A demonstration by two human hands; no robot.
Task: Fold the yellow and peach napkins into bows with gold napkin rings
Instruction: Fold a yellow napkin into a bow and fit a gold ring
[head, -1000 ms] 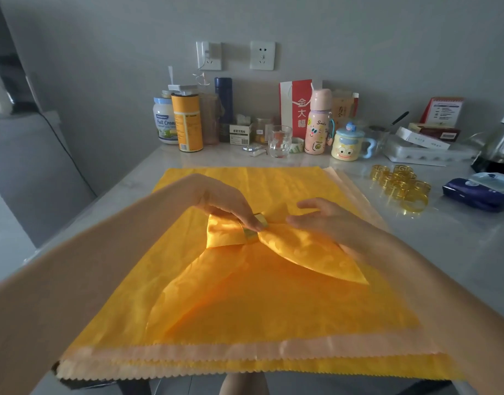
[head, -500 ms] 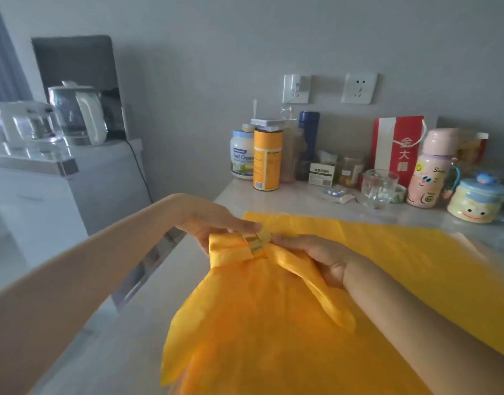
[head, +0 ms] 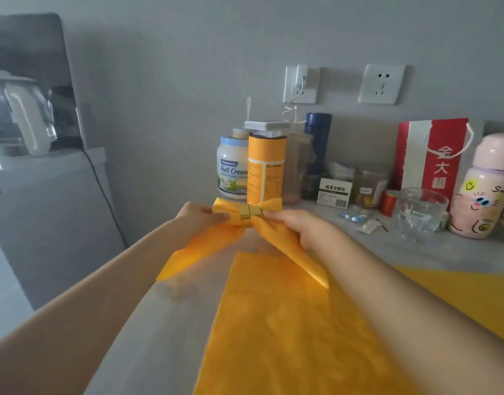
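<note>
While in left grip and right grip, yellow bow ("Full Cream" tin behind).

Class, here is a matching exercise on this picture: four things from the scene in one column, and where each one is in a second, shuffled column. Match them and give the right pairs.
Things
1. gold napkin ring
2. glass cup
3. red paper bag
4. white charger

Places
A. plugged into a wall socket
B. upright against the wall
C. around the middle of the yellow napkin bow
D. on the table, just left of the pink bottle

Pairs: 1-C, 2-D, 3-B, 4-A
</note>
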